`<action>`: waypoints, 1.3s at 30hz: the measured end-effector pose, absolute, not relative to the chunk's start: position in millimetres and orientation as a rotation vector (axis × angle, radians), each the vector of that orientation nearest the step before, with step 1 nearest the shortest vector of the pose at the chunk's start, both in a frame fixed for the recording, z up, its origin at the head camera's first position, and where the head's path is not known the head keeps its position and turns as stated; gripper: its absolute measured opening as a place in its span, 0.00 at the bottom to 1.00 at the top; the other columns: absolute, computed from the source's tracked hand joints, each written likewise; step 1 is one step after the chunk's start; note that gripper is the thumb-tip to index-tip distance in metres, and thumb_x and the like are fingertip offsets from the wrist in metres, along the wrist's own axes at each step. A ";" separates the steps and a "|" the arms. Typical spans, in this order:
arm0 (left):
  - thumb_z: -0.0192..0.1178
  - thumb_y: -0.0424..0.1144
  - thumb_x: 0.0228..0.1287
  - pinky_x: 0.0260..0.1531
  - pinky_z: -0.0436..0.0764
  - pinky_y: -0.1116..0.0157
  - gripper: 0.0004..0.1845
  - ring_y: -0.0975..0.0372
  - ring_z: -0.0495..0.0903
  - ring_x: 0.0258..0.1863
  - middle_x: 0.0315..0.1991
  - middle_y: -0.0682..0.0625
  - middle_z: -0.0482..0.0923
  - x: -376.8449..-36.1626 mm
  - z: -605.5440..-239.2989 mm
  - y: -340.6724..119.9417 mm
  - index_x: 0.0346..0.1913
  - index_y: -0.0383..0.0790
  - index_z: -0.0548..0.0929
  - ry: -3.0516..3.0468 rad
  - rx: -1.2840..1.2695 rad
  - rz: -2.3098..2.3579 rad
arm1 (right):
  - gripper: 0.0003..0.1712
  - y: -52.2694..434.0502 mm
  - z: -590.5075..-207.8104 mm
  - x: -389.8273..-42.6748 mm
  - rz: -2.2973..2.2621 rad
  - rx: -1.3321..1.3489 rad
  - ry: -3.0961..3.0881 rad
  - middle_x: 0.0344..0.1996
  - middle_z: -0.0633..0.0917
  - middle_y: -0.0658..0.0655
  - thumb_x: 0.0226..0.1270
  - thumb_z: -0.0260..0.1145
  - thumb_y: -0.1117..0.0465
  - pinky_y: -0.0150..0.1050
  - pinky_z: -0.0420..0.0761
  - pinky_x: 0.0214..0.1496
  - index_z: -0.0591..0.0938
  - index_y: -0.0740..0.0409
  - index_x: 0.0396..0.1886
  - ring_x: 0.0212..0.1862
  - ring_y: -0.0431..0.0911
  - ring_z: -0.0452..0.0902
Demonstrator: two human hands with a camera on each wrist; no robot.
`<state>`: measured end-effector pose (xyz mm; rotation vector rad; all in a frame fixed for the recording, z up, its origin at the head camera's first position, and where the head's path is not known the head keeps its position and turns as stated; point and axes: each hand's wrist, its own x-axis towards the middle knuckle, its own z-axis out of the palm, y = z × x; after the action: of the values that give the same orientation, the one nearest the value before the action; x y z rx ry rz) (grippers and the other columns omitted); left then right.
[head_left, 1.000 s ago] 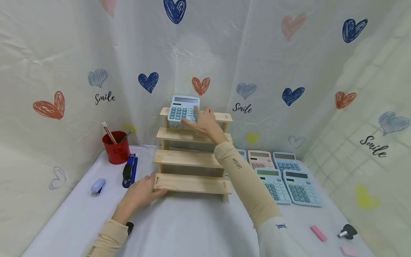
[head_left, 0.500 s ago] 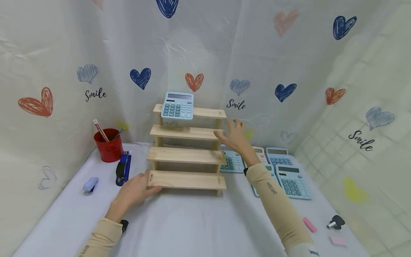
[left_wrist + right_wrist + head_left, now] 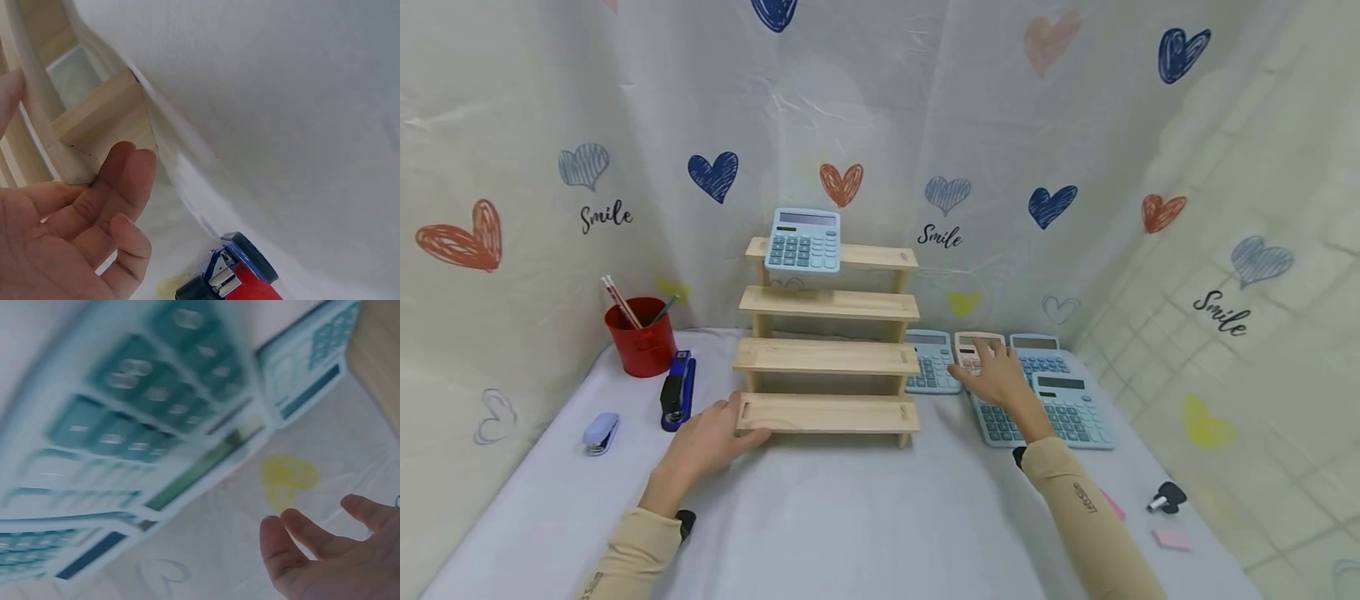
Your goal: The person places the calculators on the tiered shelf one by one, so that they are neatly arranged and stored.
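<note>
A four-tier wooden display stand (image 3: 827,357) stands mid-table in the head view. My left hand (image 3: 703,446) holds the left end of its lowest tier, thumb along the front edge; the left wrist view shows the fingers (image 3: 134,175) around the board's end. A light blue calculator (image 3: 805,242) leans on the top tier, toward the left. My right hand (image 3: 996,379), holding nothing, hovers with fingers spread above the calculators right of the stand, overlapping a pink calculator (image 3: 967,360). Blue calculators lie around it: one beside the stand (image 3: 932,367), one behind (image 3: 1039,357), two in front (image 3: 1078,412).
On the left are a red pencil cup (image 3: 642,346), a blue stapler (image 3: 678,392) and a small light blue stapler (image 3: 601,433). At right lie a pink eraser (image 3: 1171,540) and a black clip-like object (image 3: 1167,497). A heart-print curtain (image 3: 880,108) hangs close behind the stand.
My right hand has let go of the calculator on the top tier and moved right and down to the calculators on the table. The left hand stays on the stand; the head view shifts slightly.
</note>
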<state>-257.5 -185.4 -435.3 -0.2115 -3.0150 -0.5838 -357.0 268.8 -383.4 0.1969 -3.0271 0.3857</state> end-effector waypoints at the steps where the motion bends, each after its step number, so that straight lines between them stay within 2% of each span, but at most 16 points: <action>1: 0.64 0.62 0.62 0.43 0.82 0.45 0.47 0.45 0.83 0.42 0.51 0.29 0.81 -257.1 -435.0 -185.1 0.67 0.23 0.67 -3.015 -0.214 -0.583 | 0.53 274.3 -387.7 -354.2 0.386 0.176 -3.047 0.75 0.56 0.78 0.70 0.53 0.30 0.76 0.51 0.72 0.54 0.62 0.80 0.75 0.79 0.45; 11: 0.63 0.62 0.63 0.43 0.82 0.44 0.48 0.44 0.83 0.43 0.51 0.28 0.80 -256.4 -434.3 -184.4 0.68 0.22 0.66 -3.013 -0.219 -0.587 | 0.54 315.3 -416.3 -334.7 0.340 0.059 -3.231 0.74 0.52 0.83 0.69 0.53 0.28 0.81 0.56 0.65 0.55 0.62 0.80 0.73 0.85 0.41; 19: 0.63 0.61 0.64 0.44 0.82 0.44 0.49 0.44 0.83 0.45 0.54 0.27 0.79 -255.3 -433.5 -184.5 0.70 0.21 0.64 -3.033 -0.221 -0.611 | 0.56 321.7 -424.6 -326.2 0.352 -0.028 -3.279 0.74 0.50 0.84 0.66 0.56 0.28 0.83 0.60 0.60 0.56 0.61 0.79 0.72 0.87 0.38; 24: 0.63 0.62 0.63 0.44 0.82 0.44 0.50 0.44 0.82 0.45 0.55 0.27 0.78 -255.6 -434.2 -183.8 0.70 0.22 0.63 -3.042 -0.211 -0.616 | 0.54 317.6 -425.9 -325.6 0.299 -0.039 -3.286 0.74 0.48 0.84 0.65 0.58 0.28 0.83 0.62 0.59 0.60 0.58 0.78 0.71 0.87 0.41; 30: 0.63 0.61 0.64 0.45 0.82 0.44 0.49 0.44 0.83 0.44 0.55 0.27 0.79 -255.8 -432.8 -184.0 0.70 0.21 0.63 -3.023 -0.216 -0.604 | 0.52 308.4 -424.5 -326.4 0.310 -0.022 -3.288 0.75 0.47 0.82 0.64 0.59 0.28 0.82 0.59 0.63 0.62 0.54 0.78 0.72 0.86 0.40; 39: 0.63 0.62 0.63 0.46 0.82 0.44 0.50 0.44 0.83 0.46 0.56 0.26 0.78 -255.8 -435.4 -183.5 0.70 0.21 0.63 -3.036 -0.215 -0.597 | 0.61 311.0 -426.4 -325.6 0.361 -0.083 -3.396 0.72 0.41 0.89 0.59 0.62 0.25 0.85 0.53 0.62 0.52 0.54 0.81 0.70 0.89 0.37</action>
<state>-255.8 -183.5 -435.4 -0.2148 -3.0359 -0.5972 -325.6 311.0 -426.4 -0.0831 -3.3964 0.3610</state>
